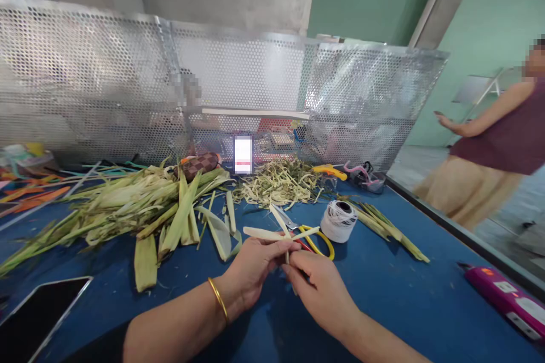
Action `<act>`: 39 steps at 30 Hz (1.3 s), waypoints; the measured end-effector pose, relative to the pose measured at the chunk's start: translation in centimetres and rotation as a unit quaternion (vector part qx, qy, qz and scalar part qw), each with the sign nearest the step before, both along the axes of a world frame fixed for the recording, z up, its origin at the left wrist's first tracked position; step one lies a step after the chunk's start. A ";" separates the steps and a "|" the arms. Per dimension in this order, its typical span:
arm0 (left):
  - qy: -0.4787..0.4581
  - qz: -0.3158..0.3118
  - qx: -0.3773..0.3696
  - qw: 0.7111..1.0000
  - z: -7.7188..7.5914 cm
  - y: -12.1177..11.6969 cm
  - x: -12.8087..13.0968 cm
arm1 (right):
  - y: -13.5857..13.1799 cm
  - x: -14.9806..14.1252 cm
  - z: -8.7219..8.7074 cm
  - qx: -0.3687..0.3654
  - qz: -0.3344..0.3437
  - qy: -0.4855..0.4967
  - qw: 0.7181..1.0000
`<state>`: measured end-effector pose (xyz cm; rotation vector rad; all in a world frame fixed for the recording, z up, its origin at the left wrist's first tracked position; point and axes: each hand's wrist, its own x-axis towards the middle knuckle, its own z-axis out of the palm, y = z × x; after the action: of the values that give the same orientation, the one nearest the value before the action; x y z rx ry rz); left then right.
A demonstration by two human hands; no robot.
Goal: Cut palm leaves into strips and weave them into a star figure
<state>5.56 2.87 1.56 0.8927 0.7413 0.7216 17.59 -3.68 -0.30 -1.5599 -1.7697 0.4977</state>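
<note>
Near the middle of the table, my left hand [253, 269] pinches pale leaf strips [260, 233] that cross one another and fan outward. My right hand [318, 285] meets it, fingers closed on the lower part of the same crossing strips. A gold bangle [218, 300] circles my left wrist. Just beyond my hands lie scissors [330, 248] with yellow and red handles, partly hidden by my fingers. To their right stands a spool of white thread [338, 222]. Loose curled leaf pieces [217, 232] rest ahead of my left hand.
Long green leaves [123, 204] are heaped at left, with shredded trimmings [279, 181] behind. A dark phone [40, 317] lies front left, a lit phone [243, 154] stands at the back. A magenta tool [504, 298] is at right. Perforated metal panels [238, 62] border the table; a person [494, 130] stands beyond.
</note>
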 end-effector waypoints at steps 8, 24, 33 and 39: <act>-0.006 -0.024 -0.028 0.999 0.3 0.1 -0.3 | -0.1 1.4 1.0 0.144 -0.023 -0.071 0.987; 0.101 -0.009 0.005 0.995 0.5 0.3 -0.1 | 0.6 3.3 1.4 0.176 -0.046 -0.178 0.967; 0.069 -0.075 0.001 0.995 0.5 0.3 -0.5 | 1.2 4.8 1.9 0.096 -0.111 -0.079 0.986; 0.150 -0.108 0.074 0.980 0.2 -0.2 -0.2 | 1.3 4.0 1.9 -0.065 -0.072 0.128 0.987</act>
<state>5.39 2.62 1.80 1.2151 0.8478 0.4569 21.62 -2.33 1.60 -1.6191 -1.4447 0.7191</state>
